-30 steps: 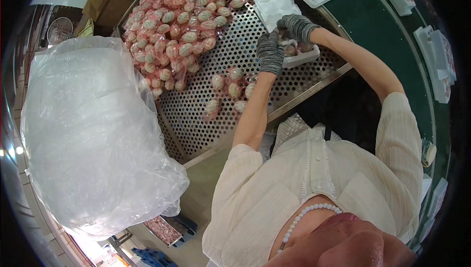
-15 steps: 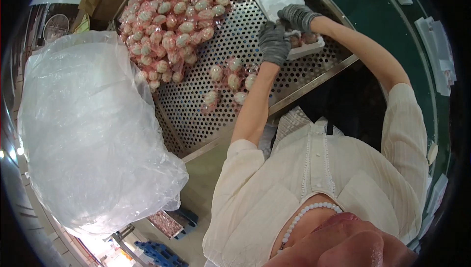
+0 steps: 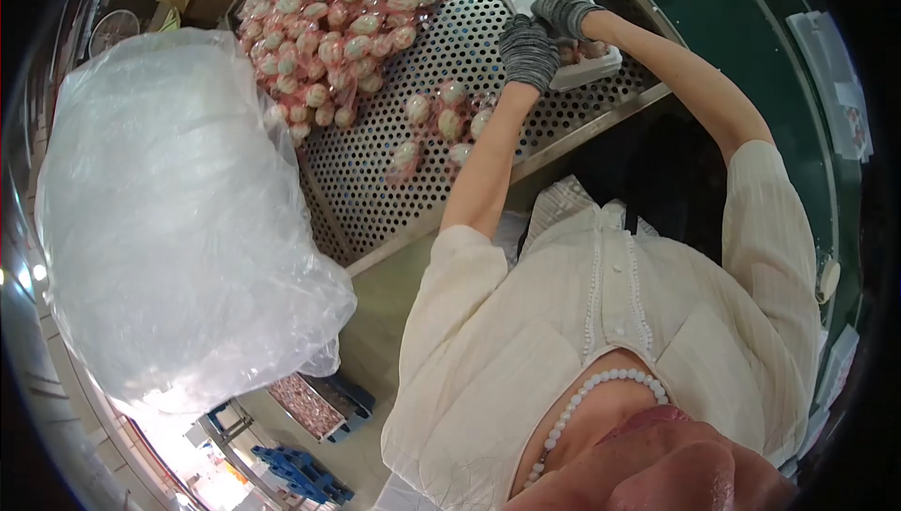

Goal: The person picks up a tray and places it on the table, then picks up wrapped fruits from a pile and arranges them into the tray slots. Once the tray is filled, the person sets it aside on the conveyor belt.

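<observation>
One white tray (image 3: 591, 73), near the right edge of the perforated table (image 3: 375, 178).
I see the gloved left hand (image 3: 528, 53) and right hand (image 3: 565, 13) close together at its brownish pieces (image 3: 591, 49); fingertips hidden, I cannot tell whether either grips.
</observation>
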`<state>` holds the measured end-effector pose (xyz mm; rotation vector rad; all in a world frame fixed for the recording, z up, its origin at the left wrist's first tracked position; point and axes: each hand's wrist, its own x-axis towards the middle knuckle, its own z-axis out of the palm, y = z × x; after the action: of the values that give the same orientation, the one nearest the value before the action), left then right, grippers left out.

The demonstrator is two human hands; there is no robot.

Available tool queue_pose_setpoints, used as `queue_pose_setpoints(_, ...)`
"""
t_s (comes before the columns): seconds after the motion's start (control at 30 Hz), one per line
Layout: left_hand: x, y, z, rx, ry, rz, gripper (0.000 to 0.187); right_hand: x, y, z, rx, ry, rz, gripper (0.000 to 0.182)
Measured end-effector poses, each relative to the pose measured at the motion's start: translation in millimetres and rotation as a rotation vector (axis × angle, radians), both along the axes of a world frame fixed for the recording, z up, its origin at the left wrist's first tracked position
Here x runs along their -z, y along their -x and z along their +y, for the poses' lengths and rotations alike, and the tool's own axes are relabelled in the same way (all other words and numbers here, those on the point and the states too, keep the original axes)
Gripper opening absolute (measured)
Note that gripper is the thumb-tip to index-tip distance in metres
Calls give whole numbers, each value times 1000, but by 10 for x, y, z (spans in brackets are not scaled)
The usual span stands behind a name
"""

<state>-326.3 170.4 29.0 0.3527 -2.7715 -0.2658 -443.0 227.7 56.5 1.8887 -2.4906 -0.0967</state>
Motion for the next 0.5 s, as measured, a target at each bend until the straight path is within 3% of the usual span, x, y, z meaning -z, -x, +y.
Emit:
queue_pose_setpoints(0.1,-1,-245,-37,-63,-66,23,25,-4,-220,115,8,25,-94,16)
queue_pose_setpoints(0.17,111,-508,-183,26,-330,190,24,-36,-383,148,0,53,-112,21)
queue_pose_setpoints(0.23,12,-815,-374,7,-311,169,30,-62,-459,134,183,-268,-514,24)
queue_pose_setpoints(0.3,-24,-1059,-590,-293,-35,-135,41,-172,-643,279,71,-331,-402,22)
queue_pose_setpoints(0.4,211,-1323,-818,-275,20,-244,52,-7,-679,432,-70,151,-363,22)
queue_pose_setpoints(0.43,354,-1327,-871,-270,21,-238,52,30,-654,513,-66,153,-357,22)
queue_pose_setpoints(0.5,484,-1255,-934,-267,-159,-251,57,91,-622,680,139,623,-753,22)
